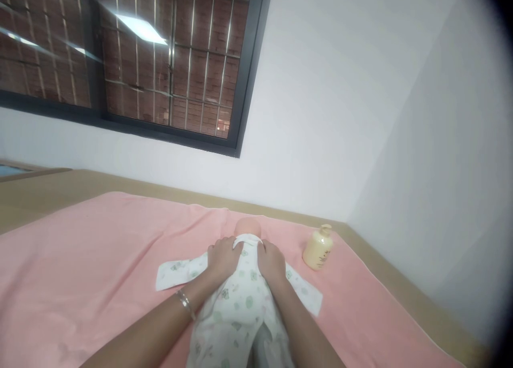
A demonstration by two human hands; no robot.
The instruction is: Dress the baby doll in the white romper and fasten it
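Observation:
A baby doll with a smooth round head [247, 227] lies on a pink blanket, its face out of view. It wears a white baby garment [240, 304] printed with small green figures, whose sleeves spread out flat to both sides. My left hand [224, 257] grips the garment at the left shoulder, thumb near the collar. At the opposite shoulder my right hand [272, 261] holds it the same way. The fingertips of both hands are partly hidden. A grey-white fold of cloth [262, 346] shows at the garment's lower opening.
To the right of the doll a cream pump bottle [318, 248] stands on the pink blanket [120, 250]. The blanket covers a tan surface [80, 183] that meets a white wall [312, 143]. A dark-framed window [236, 122] with bars is at the upper left.

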